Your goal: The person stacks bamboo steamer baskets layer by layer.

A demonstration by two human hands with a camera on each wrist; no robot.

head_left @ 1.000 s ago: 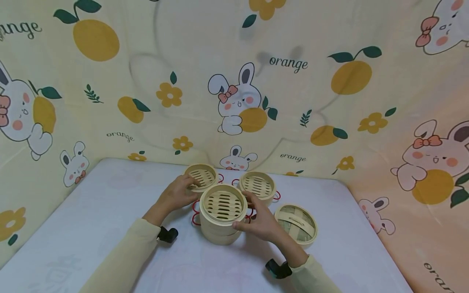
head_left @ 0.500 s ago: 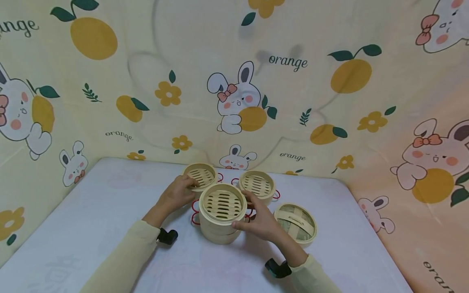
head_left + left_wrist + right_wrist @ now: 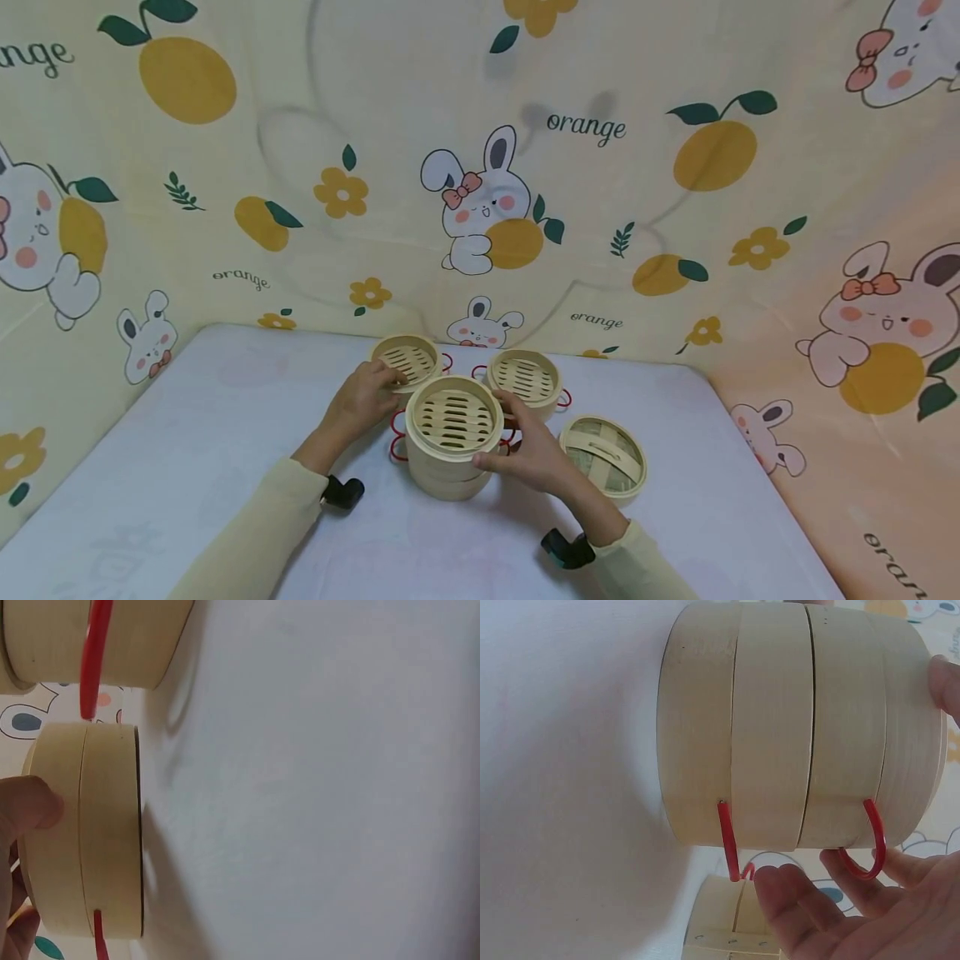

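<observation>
My left hand (image 3: 358, 402) pinches a small round bamboo steamer basket (image 3: 407, 360) at the back left. In the left wrist view, its thumb (image 3: 43, 806) presses the basket's outer wall while other fingers reach over the rim. The basket seems to rest on the table. In front stands a stack of two bamboo steamer baskets (image 3: 450, 477), with red loop handles on both sides. My right hand (image 3: 534, 454) grips the upper basket of this stack, thumb on the front wall, fingers around the right side behind the red handle (image 3: 880, 840). Both slatted baskets I look into hold nothing visible.
Another bamboo steamer basket (image 3: 525, 377) with red handles stands at the back right, close behind the stack. A woven bamboo lid (image 3: 604, 458) lies to the right of my right hand. A white cloth covers the table (image 3: 187, 467); a patterned curtain (image 3: 390, 108) hangs behind it.
</observation>
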